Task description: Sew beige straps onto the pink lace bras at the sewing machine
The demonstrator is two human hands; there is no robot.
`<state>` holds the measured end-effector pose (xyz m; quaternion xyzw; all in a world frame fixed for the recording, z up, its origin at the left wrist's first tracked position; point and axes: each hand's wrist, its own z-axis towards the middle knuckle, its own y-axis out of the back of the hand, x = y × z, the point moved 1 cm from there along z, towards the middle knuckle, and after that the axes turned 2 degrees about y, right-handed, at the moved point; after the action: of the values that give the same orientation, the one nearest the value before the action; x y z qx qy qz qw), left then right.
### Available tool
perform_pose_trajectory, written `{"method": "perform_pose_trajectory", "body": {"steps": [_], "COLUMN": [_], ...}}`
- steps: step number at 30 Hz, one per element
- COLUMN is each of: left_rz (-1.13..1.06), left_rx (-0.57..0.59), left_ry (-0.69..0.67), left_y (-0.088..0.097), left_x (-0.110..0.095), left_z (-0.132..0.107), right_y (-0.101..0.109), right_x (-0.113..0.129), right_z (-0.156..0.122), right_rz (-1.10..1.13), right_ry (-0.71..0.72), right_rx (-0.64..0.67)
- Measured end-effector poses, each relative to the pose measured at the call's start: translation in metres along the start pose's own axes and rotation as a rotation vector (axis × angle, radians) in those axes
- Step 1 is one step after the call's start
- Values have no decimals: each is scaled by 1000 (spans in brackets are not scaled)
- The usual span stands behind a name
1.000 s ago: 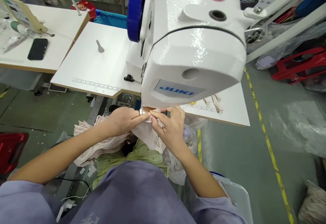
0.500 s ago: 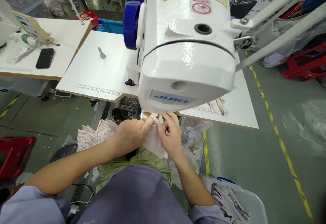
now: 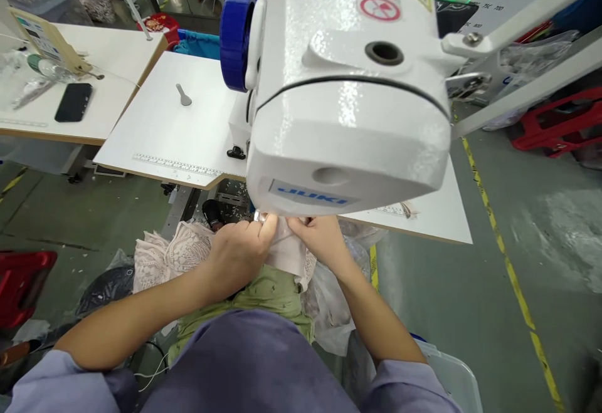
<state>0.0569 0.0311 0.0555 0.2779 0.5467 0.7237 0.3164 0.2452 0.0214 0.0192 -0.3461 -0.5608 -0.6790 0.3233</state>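
Observation:
A pale pink lace bra spreads across my lap and up under the head of a white JUKI sewing machine. My left hand is closed on the garment's edge at the machine's arm, its fingertips close beneath the head. On the other side, my right hand pinches the same pale fabric, thumb reaching toward the left hand. A smooth pink panel hangs between both hands. The machine head hides the needle and some of my right fingertips.
White table boards flank the machine, with a grey spoon-shaped piece on the left one. A black phone lies on the neighbouring table. Plastic bags hang right of my lap, above a clear bin. Red stools stand at both sides.
My right hand has turned flatter and moved slightly right and in under the machine head. The pink panel between my hands is spread wider. The view has tilted a little.

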Motion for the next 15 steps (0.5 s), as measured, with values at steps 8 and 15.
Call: {"method": "perform_pose_trajectory", "body": {"steps": [8, 15], "left_rz": [-13, -10], "left_rx": [1, 28], "left_ry": [21, 25], "left_y": [-3, -5], "left_x": [-1, -2], "left_z": [-3, -4], "right_y": [2, 2], "right_x": [-3, -4], "right_z": [7, 10], "right_rz": [36, 53], "right_ry": [27, 118], "right_rx": [25, 43]}}
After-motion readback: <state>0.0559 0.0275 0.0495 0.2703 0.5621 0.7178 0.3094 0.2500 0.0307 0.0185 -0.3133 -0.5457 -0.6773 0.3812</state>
